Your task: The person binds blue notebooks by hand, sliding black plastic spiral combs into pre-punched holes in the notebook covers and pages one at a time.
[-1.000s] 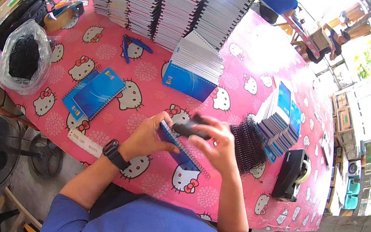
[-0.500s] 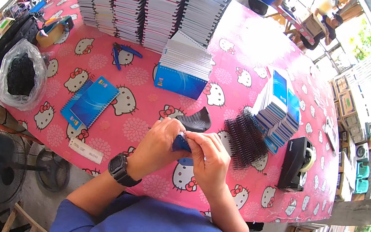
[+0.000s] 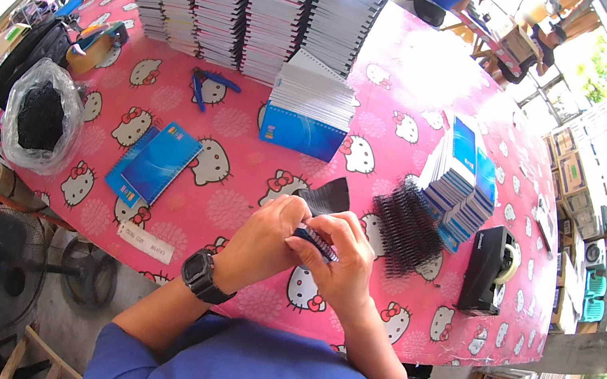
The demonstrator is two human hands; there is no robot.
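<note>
Both my hands are closed around a small dark-blue spiral notebook (image 3: 317,243), seen edge-on with coil loops along its edge; the fingers cover most of it. My left hand (image 3: 267,236), with a black watch on the wrist, grips its left end. My right hand (image 3: 341,253) pinches the other end between thumb and fingers. Just beyond the fingertips shows a dark grey ribbed piece (image 3: 329,194); whether it touches the notebook I cannot tell. To the right lies a pile of black plastic binding coils (image 3: 406,228). Two blue notebooks (image 3: 162,163) overlap on the left.
Tall stacks of bound notebooks (image 3: 214,3) stand at the back. Shorter notebook stacks (image 3: 304,133) sit ahead and at right (image 3: 464,177). Around them are blue-handled pliers (image 3: 212,88), a tape dispenser (image 3: 486,269), a plastic bag of black material (image 3: 44,115) and a paper strip (image 3: 146,241).
The notebook has turned in my hands, so its coiled edge now shows. My right thumb and fingers have shifted along it. The view has moved slightly.
</note>
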